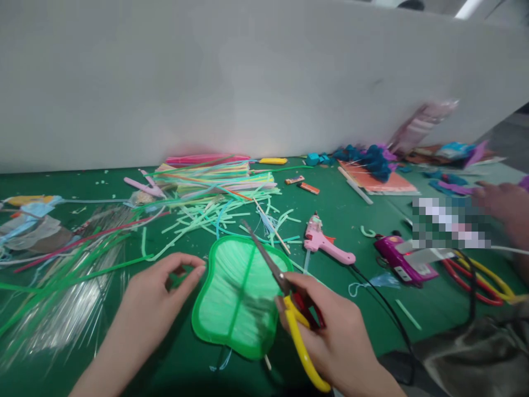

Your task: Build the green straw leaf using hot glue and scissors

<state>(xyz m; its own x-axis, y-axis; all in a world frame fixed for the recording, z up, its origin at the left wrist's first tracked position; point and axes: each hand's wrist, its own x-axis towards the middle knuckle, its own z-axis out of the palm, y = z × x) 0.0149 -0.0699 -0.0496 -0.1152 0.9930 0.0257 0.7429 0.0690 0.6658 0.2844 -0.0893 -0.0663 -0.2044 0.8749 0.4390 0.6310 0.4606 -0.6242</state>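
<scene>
A green leaf-shaped panel (223, 275) with a thick rim and a centre rib lies on the table in front of me. My right hand (330, 325) grips scissors (298, 336) with yellow and red handles; their blades point up and left above the panel's upper right part. Just left of the panel is my left hand (161, 292), its thumb and index fingertip pinched together near the rim. Whatever may be between those fingertips is too small to make out. A thin stick end (268, 362) shows below the panel's lower edge.
Coloured strips (219, 187) are piled at the back, with loose clear strands (70, 314) on the left. A pink glue gun (326, 242) and purple power strip (405, 259) lie right, with cables. Another person's hand (500, 204) is at far right.
</scene>
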